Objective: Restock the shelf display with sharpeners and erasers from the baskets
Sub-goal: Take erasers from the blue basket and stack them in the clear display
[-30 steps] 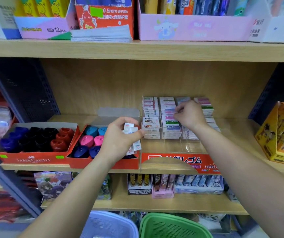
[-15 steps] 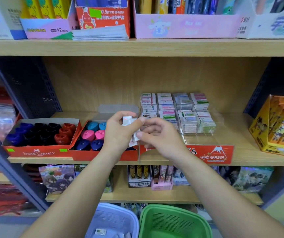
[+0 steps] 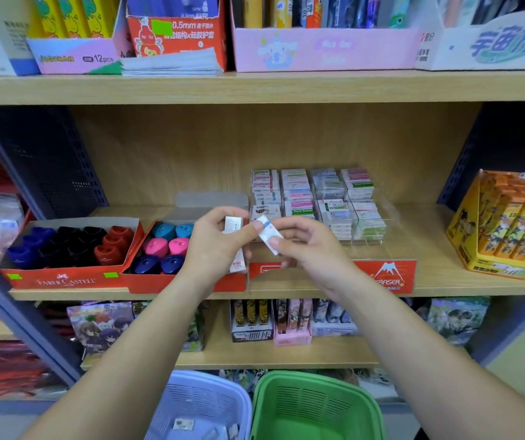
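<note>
My left hand (image 3: 215,246) holds a small stack of white wrapped erasers (image 3: 235,242) in front of the middle shelf. My right hand (image 3: 308,246) pinches one white eraser with a blue stripe (image 3: 269,235), drawn off that stack. Behind the hands stands a clear acrylic eraser display (image 3: 369,223) with several columns of packed erasers above a red front panel. To the left, two red trays hold sharpeners: blue, black and red ones (image 3: 70,244), and teal, pink and navy ones (image 3: 167,246). A pale blue basket (image 3: 204,404) with a few erasers and a green basket (image 3: 315,404) sit below.
A yellow-orange box of packaged goods (image 3: 505,223) stands on the right end of the shelf. The upper shelf carries pink and red stationery boxes (image 3: 324,49). The lower shelf holds card packs (image 3: 289,319). Dark perforated side panels (image 3: 48,160) bound the bay.
My right hand left the eraser display, came back to my left hand and took one eraser from the stack. The camera view shifted slightly downward and closer.
</note>
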`<state>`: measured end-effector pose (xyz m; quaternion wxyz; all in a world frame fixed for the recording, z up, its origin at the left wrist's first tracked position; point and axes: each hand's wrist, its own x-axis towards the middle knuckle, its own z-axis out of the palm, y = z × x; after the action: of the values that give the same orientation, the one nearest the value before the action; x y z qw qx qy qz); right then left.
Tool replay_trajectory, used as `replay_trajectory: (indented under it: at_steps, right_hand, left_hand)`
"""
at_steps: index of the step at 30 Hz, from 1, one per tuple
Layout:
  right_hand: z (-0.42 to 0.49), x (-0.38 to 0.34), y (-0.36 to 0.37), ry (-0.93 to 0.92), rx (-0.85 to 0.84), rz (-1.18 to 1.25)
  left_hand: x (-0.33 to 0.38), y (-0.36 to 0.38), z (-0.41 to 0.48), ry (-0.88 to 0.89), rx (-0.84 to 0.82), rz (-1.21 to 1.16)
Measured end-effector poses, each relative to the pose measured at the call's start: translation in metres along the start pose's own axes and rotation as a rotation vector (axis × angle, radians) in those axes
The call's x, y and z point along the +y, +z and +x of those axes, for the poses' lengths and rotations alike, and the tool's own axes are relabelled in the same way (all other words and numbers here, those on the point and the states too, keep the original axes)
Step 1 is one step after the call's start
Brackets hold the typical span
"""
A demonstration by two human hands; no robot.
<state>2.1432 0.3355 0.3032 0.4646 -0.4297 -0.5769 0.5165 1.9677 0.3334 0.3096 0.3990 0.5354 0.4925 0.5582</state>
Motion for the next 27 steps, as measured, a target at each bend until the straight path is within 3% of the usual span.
replay_trajectory:
  at_steps: [11,19,27]
  right_hand:
    - [-0.009,-0.003,-0.036,0.062,-0.027,0.102]
    - [-0.006,0.0,-0.056,-0.028,0.085,0.138]
    - [-0.01,0.005,-0.067,-0.029,0.114,0.023]
  left_hand:
    - [0.002,0.018,-0.001,-0.011,-0.209,0.073]
    - [0.002,0.037,-0.005,0.018,-0.232,0.136]
    - [0.005,0.043,-0.008,0.006,-0.24,0.131]
